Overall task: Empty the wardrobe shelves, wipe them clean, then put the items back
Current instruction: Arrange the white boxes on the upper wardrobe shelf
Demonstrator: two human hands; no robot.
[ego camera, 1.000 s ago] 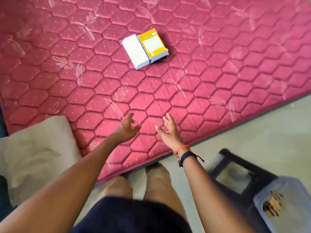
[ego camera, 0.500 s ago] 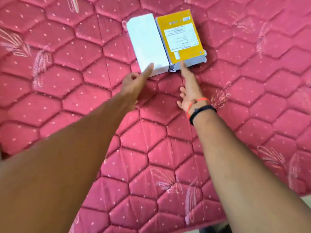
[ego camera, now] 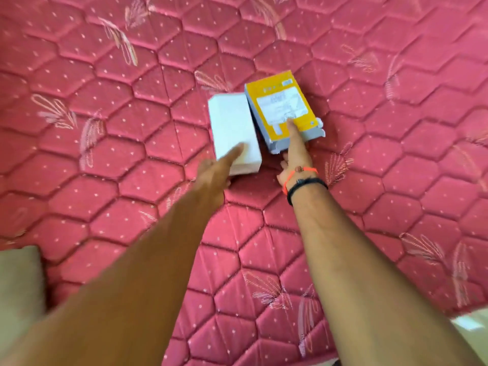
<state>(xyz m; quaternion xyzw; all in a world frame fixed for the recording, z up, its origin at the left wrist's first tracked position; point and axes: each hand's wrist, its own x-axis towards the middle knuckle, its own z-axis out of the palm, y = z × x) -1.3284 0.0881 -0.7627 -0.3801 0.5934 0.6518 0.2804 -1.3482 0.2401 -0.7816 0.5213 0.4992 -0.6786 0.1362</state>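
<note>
Your left hand (ego camera: 214, 169) pinches the near end of the white box (ego camera: 232, 128). Your right hand (ego camera: 294, 157) pinches the yellow box (ego camera: 280, 107), one finger on top. Both lie just beside each other on the red mattress (ego camera: 105, 154).

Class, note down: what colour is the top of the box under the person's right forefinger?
Yellow, with a white label; the box shows best in the head view.

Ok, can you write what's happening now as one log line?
left hand: grips white box | right hand: grips yellow box | surface: red quilted mattress
</note>
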